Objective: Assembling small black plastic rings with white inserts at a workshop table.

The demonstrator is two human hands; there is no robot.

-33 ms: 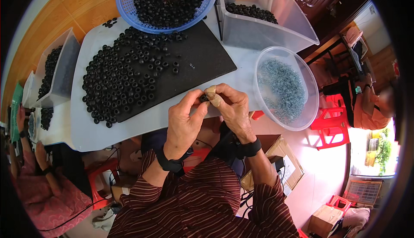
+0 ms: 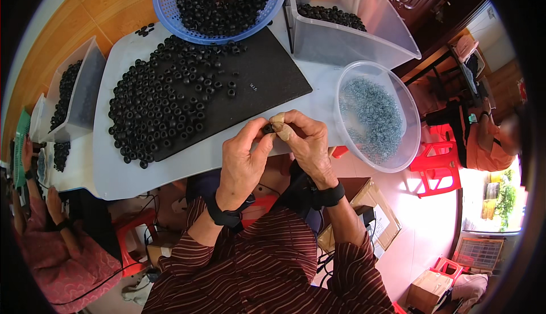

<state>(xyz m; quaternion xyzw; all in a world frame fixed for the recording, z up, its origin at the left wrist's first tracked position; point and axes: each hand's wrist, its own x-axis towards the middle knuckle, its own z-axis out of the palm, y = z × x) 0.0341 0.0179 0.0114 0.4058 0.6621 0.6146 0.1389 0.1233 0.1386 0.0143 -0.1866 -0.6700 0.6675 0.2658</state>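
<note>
My left hand [image 2: 241, 163] pinches a small round black part [image 2: 268, 128] between thumb and forefinger, just off the mat's near edge. My right hand [image 2: 306, 149], with tan tape on its thumb and forefinger, is closed in a pinch against that part. Whatever lies between the right fingertips is too small to make out. Beyond my hands a black mat [image 2: 267, 67] lies on the white table [image 2: 125, 180]. A broad heap of black ring-shaped parts [image 2: 162, 106] covers the mat's left side. Two tiny light pieces [image 2: 253, 86] rest on it.
A blue basket [image 2: 161, 13] of black parts and a clear bin [image 2: 341, 47] stand at the back. To the right is a round clear tub [image 2: 418, 126] of tiny bluish-grey pieces. Another bin [image 2: 85, 98] stands left, near a co-worker's arm [image 2: 57, 206]. Red stools [image 2: 435, 166] stand around.
</note>
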